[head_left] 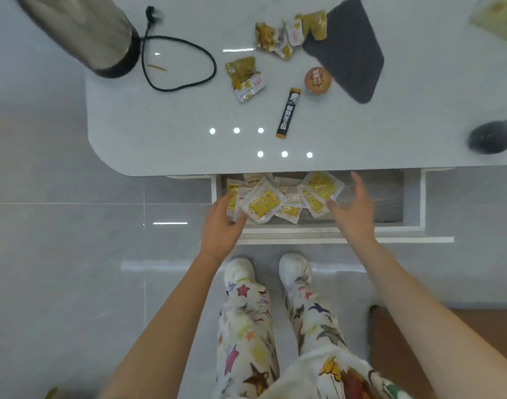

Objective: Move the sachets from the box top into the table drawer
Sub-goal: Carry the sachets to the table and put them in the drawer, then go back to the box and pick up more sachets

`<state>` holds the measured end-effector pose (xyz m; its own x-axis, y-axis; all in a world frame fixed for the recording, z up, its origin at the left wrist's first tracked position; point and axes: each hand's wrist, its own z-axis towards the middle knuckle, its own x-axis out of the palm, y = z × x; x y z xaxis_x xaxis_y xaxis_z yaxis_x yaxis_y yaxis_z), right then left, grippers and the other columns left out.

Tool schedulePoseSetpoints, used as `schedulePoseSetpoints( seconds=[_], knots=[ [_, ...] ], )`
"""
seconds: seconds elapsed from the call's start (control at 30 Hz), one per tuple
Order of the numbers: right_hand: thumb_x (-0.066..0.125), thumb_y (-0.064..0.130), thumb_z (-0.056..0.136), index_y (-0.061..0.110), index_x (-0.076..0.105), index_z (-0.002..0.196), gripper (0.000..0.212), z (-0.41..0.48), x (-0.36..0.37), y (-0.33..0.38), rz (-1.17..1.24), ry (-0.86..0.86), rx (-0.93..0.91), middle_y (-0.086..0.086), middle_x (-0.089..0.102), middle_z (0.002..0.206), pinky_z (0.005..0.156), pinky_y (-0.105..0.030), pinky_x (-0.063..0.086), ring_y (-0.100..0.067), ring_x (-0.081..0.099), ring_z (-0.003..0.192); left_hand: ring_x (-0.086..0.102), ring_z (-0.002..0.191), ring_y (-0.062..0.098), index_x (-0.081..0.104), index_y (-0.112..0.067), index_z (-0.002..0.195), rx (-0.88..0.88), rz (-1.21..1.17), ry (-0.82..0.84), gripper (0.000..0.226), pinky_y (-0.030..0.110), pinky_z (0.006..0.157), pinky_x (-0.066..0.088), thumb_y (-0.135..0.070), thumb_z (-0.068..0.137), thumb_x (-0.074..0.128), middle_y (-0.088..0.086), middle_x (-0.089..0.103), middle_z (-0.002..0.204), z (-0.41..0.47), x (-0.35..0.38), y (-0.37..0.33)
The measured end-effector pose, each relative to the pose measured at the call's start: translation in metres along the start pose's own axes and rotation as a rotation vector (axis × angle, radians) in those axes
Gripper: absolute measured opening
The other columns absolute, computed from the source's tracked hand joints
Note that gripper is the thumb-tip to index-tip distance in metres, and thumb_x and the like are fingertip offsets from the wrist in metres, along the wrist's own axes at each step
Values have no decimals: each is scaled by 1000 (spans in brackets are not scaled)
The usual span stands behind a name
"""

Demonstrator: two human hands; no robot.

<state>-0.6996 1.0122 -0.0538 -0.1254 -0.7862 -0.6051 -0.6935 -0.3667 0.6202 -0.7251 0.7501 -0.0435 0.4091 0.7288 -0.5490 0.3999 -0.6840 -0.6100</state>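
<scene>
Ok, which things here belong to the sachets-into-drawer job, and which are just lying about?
Job: sachets in the open drawer; left hand on them; right hand open beside them.

Lying about, on the tabletop: snack packets, black stick, cup, dark pad, cord, flask, bottle.

A grey cylindrical bag [82, 33] lies at the desk's [160, 133] far left corner, with its black cord [186, 61] looped beside it. Torn yellow snack packets [278, 38] lie near the far edge, beside a dark grey pad [347, 50]. A round brown-lidded cup [318, 79] sits just beside the pad, with a black stick packet [286, 113] near it. A dark, blurred bottle [494, 136] lies at the right edge. White shoes [239, 272] stand on the tiled floor [59, 254].
</scene>
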Motion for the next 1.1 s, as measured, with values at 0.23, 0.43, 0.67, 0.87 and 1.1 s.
schedulePoseSetpoints(
  seconds=[0.23, 0.43, 0.67, 0.87, 1.1],
  knots=[
    [70, 28, 81, 23, 36, 146, 73, -83, -50, 120, -307, 149, -370, -2, 45, 144, 109, -41, 34, -26, 38, 132, 46, 124, 29, 45, -16, 138, 40, 185, -184, 60, 38, 102, 35, -51, 90, 45, 7, 52, 137, -96, -95, -62],
    [64, 34, 82, 26, 34, 147, 71, -152, -61, 220, -576, 228, -703, -5, 41, 146, 105, -44, 31, -30, 32, 134, 36, 131, 24, 40, -23, 140, -23, 264, -347, 71, 38, 108, 28, -61, 81, 31, 1, 44, 143, -181, -174, -64],
    [61, 39, 86, 29, 26, 149, 73, -251, -12, 301, -741, 354, -1029, -4, 31, 154, 113, -45, 18, -31, 16, 143, 24, 141, 31, 29, -25, 148, -232, 400, -460, 80, 41, 113, 18, -64, 79, 23, 6, 30, 154, -282, -251, -10],
    [61, 40, 84, 27, 27, 149, 74, -359, 60, 343, -839, 502, -1277, -3, 33, 152, 113, -41, 17, -30, 18, 142, 22, 142, 30, 28, -27, 149, -394, 286, -598, 80, 41, 113, 17, -64, 78, 27, 5, 30, 154, -368, -305, 62],
    [61, 43, 83, 27, 24, 150, 78, -488, 157, 359, -948, 643, -1516, -4, 30, 153, 113, -42, 18, -31, 21, 143, 25, 140, 31, 30, -25, 148, -548, 201, -729, 87, 42, 113, 19, -67, 73, 19, 7, 33, 152, -470, -343, 155]
  ],
)
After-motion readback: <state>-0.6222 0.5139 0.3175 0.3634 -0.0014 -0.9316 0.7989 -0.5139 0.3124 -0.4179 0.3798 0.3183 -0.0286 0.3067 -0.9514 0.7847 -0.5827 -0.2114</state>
